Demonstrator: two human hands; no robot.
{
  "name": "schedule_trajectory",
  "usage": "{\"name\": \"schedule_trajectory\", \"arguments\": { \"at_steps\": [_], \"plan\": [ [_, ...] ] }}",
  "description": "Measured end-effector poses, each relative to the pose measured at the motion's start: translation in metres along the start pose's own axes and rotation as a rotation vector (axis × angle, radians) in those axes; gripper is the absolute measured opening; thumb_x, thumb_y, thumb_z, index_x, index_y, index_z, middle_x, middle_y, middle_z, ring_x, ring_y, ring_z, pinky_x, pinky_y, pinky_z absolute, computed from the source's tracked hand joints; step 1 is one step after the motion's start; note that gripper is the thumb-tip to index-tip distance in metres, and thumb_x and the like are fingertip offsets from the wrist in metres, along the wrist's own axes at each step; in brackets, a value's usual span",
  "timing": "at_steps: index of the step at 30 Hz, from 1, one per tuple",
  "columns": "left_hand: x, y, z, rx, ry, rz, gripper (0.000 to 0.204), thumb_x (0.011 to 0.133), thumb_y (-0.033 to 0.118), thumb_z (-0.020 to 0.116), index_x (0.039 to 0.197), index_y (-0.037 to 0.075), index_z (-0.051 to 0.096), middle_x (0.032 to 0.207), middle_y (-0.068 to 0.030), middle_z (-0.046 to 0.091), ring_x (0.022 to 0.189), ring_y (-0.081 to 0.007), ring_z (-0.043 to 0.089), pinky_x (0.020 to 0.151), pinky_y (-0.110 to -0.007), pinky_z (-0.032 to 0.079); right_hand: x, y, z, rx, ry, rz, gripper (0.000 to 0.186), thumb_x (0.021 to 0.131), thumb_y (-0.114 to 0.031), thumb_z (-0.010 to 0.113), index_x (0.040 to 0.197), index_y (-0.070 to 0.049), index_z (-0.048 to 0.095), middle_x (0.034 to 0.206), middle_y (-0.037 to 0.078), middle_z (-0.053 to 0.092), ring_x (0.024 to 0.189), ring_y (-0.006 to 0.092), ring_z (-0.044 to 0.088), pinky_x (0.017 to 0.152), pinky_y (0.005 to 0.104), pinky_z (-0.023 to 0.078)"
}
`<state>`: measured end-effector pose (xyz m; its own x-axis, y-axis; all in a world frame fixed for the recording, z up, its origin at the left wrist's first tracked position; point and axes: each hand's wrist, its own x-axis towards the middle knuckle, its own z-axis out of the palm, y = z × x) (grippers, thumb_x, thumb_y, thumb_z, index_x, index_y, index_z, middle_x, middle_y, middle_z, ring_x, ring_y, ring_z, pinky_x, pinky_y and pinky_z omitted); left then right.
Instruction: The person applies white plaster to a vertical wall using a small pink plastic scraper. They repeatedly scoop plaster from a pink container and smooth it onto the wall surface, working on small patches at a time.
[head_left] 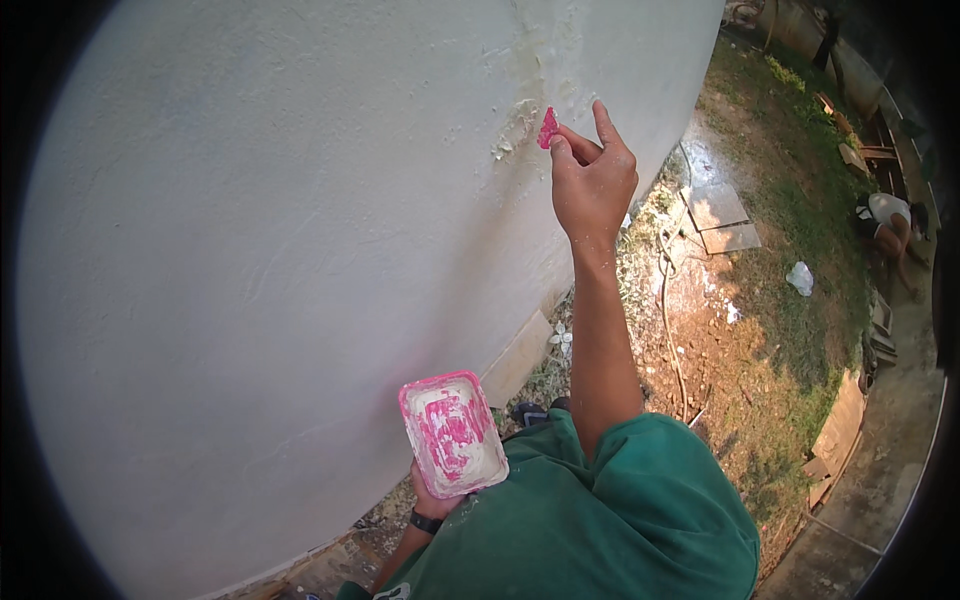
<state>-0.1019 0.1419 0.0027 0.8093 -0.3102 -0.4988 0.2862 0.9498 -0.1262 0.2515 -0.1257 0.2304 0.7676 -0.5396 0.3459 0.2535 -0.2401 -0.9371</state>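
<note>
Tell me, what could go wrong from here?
The pink tray is close to the green shirt, so if the left hand tilts it, white paste might smear the cloth. The right hand pinches a small pink piece with its fingertips, so it could slip. The rough patch on the wall might flake.

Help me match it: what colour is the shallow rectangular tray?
The tray is pink, smeared off-white inside; head view.

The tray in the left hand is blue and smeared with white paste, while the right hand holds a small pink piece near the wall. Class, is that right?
Not quite: the tray is pink, not blue, as the head view shows. It is in the left hand, smeared with white paste; the right hand holds a small pink piece near the wall.
</note>
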Motion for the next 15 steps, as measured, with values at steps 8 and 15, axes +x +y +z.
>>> {"name": "schedule_trajectory", "arguments": {
  "at_steps": [8,15],
  "plan": [
    [-0.005,-0.009,0.018,0.648,0.074,0.162,0.069,0.103,0.057,0.036,0.154,0.013,0.047,0.155,-0.0147,0.052,0.143,-0.0381,0.049,0.121,-0.065,0.034,0.002,-0.001,-0.004,-0.043,-0.093,-0.056,0.058,0.09,-0.002,0.064,0.145,0.013,0.051,0.102,0.018,0.08,0.091,0.0261,0.079,0.088,0.0325,0.059],
    [-0.009,-0.015,0.032,0.887,0.129,0.2,0.069,0.102,0.057,0.037,0.155,0.013,0.046,0.156,-0.0154,0.052,0.143,-0.0388,0.048,0.121,-0.066,0.033,0.004,0.03,-0.011,-0.027,-0.051,-0.185,0.053,0.093,-0.002,0.067,0.144,0.005,0.057,0.106,0.014,0.08,0.093,0.0236,0.079,0.089,0.0326,0.058]
  ]
}}
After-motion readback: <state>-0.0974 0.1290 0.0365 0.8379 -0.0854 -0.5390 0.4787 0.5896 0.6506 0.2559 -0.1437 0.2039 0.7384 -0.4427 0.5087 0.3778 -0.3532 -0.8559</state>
